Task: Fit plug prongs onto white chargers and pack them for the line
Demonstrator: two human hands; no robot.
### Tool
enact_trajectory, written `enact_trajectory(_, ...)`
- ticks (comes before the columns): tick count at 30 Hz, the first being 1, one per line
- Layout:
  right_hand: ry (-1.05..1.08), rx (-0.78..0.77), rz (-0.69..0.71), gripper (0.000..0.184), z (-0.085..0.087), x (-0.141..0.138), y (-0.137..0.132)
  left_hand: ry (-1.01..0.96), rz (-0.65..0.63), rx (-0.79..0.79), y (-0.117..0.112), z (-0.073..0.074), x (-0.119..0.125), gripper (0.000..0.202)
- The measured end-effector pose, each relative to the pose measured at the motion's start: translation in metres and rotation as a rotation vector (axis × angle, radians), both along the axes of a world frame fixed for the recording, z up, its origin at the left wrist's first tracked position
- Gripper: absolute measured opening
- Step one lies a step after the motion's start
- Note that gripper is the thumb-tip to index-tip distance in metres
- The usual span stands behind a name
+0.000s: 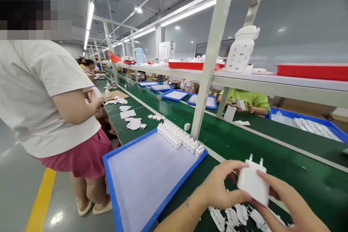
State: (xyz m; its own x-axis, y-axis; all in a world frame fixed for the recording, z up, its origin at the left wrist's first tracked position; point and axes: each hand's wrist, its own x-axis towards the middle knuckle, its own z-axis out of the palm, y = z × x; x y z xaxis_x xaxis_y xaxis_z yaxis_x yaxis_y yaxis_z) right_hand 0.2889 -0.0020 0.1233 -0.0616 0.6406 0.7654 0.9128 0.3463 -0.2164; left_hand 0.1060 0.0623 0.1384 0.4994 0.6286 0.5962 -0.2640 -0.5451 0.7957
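Observation:
Both my hands hold one white plug-in charger (252, 183) with two metal prongs pointing up. My left hand (221, 188) pinches its left side with thumb and fingers. My right hand (288, 201) grips its right side from below. Under the hands, several loose white plastic parts (236, 215) lie on the green bench. To the left sits a blue-rimmed tray (108, 174) with a white liner, and a double row of white chargers (179, 138) stands along its far edge.
A person in a white shirt and pink skirt (46, 116) stands close at the left in the aisle. A white frame post (206, 76) rises from the green conveyor (244, 141). Across it sits a worker in green (248, 99). Red trays (312, 70) rest on the overhead shelf.

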Motion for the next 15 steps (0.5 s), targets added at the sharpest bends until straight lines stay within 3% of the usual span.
enact_trajectory(4,-0.172,0.105,-0.003,0.051,-0.004,-0.025,0.007,0.218,0.053,-0.106,-0.011,0.010,-0.001,0.068)
enact_trajectory(7,-0.162,0.040,0.103,0.058,-0.005,-0.041,0.010,0.182,0.123,-0.229,0.001,-0.005,-0.007,0.057)
enact_trajectory(9,-0.146,-0.055,0.151,0.061,-0.003,-0.044,0.007,0.197,0.282,-0.261,0.023,-0.022,-0.021,0.051)
enact_trajectory(11,-0.134,-0.123,0.140,0.062,0.000,-0.043,0.003,0.292,0.618,-0.250,0.054,-0.041,-0.041,0.045)
enact_trajectory(12,-0.125,-0.137,0.126,0.061,0.003,-0.041,0.001,0.325,0.720,-0.255,0.070,-0.049,-0.051,0.044)
enact_trajectory(15,-0.096,-0.140,0.118,0.057,0.010,-0.038,-0.004,0.406,0.855,-0.291,0.109,-0.073,-0.076,0.039)
